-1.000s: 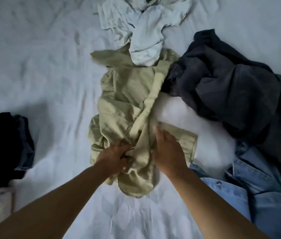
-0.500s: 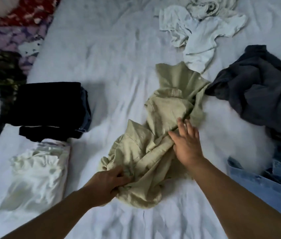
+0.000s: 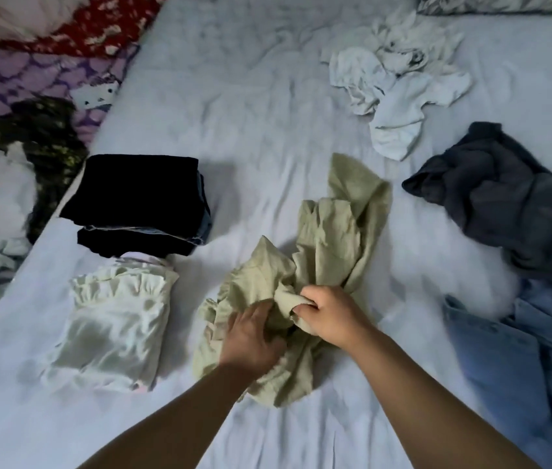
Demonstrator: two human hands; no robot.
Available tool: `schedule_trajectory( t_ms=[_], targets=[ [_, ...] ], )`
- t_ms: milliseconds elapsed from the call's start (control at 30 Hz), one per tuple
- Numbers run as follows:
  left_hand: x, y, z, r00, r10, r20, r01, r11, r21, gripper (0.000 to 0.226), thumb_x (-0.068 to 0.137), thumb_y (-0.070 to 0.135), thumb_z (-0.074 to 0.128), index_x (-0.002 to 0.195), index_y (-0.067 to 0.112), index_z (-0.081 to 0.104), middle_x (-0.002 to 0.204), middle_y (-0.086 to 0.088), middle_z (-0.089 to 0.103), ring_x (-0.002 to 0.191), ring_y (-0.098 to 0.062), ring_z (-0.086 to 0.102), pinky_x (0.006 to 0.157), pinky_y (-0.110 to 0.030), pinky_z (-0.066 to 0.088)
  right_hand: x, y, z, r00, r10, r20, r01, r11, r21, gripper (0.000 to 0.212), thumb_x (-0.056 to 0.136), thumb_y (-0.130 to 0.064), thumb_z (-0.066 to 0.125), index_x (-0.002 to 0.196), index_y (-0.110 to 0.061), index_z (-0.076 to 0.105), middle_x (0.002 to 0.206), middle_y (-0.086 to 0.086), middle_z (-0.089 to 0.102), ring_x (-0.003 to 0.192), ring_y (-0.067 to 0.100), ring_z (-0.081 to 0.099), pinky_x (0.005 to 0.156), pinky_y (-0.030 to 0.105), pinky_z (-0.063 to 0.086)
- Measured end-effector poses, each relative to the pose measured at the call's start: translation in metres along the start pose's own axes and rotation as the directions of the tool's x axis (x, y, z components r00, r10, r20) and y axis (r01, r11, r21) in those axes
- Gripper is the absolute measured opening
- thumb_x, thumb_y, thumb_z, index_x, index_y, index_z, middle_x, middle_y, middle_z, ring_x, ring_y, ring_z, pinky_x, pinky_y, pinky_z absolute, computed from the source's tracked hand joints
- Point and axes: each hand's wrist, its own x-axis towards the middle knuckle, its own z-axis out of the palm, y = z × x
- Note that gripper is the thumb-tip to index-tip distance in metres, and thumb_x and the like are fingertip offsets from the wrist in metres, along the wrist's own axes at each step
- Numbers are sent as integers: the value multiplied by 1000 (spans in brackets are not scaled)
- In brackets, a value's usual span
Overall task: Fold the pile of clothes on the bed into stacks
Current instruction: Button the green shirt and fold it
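1. A crumpled olive-green garment (image 3: pixel 332 252) is seen lying on the bed (image 3: pixel 251 113), between a dark folded stack (image 3: pixel 139 204) and a heap of unfolded dark grey clothing (image 3: pixel 511 201).
2. A bunched fold at its near end is pinched by the right hand (image 3: pixel 330 314); the left hand (image 3: pixel 251 336) is laid on the fabric beside it, fingers loosely curled.
3. The cloth is judged light, soft and limp, so no shape will be kept unaided.
4. Hold is best taken at a hem or shoulder seams, so the garment can be shaken flat.
5. A folded cream garment (image 3: pixel 115 330) is seen just left.
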Motion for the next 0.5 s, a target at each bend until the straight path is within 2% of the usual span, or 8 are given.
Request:
schedule_trajectory(
  t_ms=[100, 167, 233, 300, 367, 433, 500],
  targets=[
    [4, 24, 5, 1000, 2, -27, -4, 998, -62, 46, 76, 49, 53, 109, 16, 54, 100, 2, 60, 100, -21, 56, 101, -41, 35, -15, -10, -15, 998, 9, -68, -5, 998, 62, 40, 83, -25, 61, 57, -13, 32, 52, 1, 37, 58, 21, 42, 53, 31, 32],
    [3, 34, 1, 995, -23, -97, 14, 996, -90, 27, 80, 35, 62, 99, 15, 58, 93, -2, 64, 93, -25, 59, 94, -39, 39, -25, -14, -29, 995, 8, -95, -1, 997, 74, 43, 81, -26, 64, 53, -16, 32, 49, -1, 35, 55, 16, 38, 51, 27, 30],
    [1, 35, -12, 982, -112, -155, 72, 968, -242, 15, 81, 18, 64, 96, 16, 63, 87, -5, 68, 88, -29, 62, 79, -34, 46, -36, -15, -42, 998, -5, -70, 8, 999, 41, 36, 81, -27, 66, 55, -18, 42, 52, -2, 42, 56, 14, 43, 55, 30, 35],
    [0, 33, -34, 976, -158, -151, 96, 930, -354, 29, 78, 8, 62, 104, 20, 63, 92, -4, 67, 90, -27, 61, 74, -31, 46, -48, -14, -57, 999, 15, -52, -17, 999, -51, 16, 82, -29, 65, 72, -19, 58, 65, -3, 56, 66, 15, 55, 62, 30, 43],
    [-3, 31, -55, 986, -55, -159, 10, 962, -272, 45, 76, 4, 56, 116, 23, 58, 106, -3, 65, 98, -26, 60, 78, -31, 46, -57, -15, -69, 995, 60, -84, -76, 976, -202, 12, 86, -29, 61, 92, -19, 62, 83, 0, 62, 81, 19, 59, 66, 29, 43],
    [-12, 40, -88, 974, 154, -165, -171, 981, -94, 50, 75, 15, 48, 125, 23, 53, 116, -2, 60, 103, -27, 58, 81, -33, 45, -69, -23, -82, 977, 88, -192, -145, 940, -310, 14, 90, -28, 56, 99, -17, 59, 94, 4, 61, 91, 24, 59, 67, 27, 38],
    [-14, 52, -110, 952, 272, -139, -266, 962, 59, 62, 69, 38, 33, 127, 25, 51, 117, -2, 59, 102, -28, 59, 79, -34, 44, -70, -25, -90, 949, 117, -294, -223, 906, -360, 12, 91, -24, 54, 99, -16, 58, 101, 5, 62, 94, 26, 59, 66, 26, 36]
  ],
)
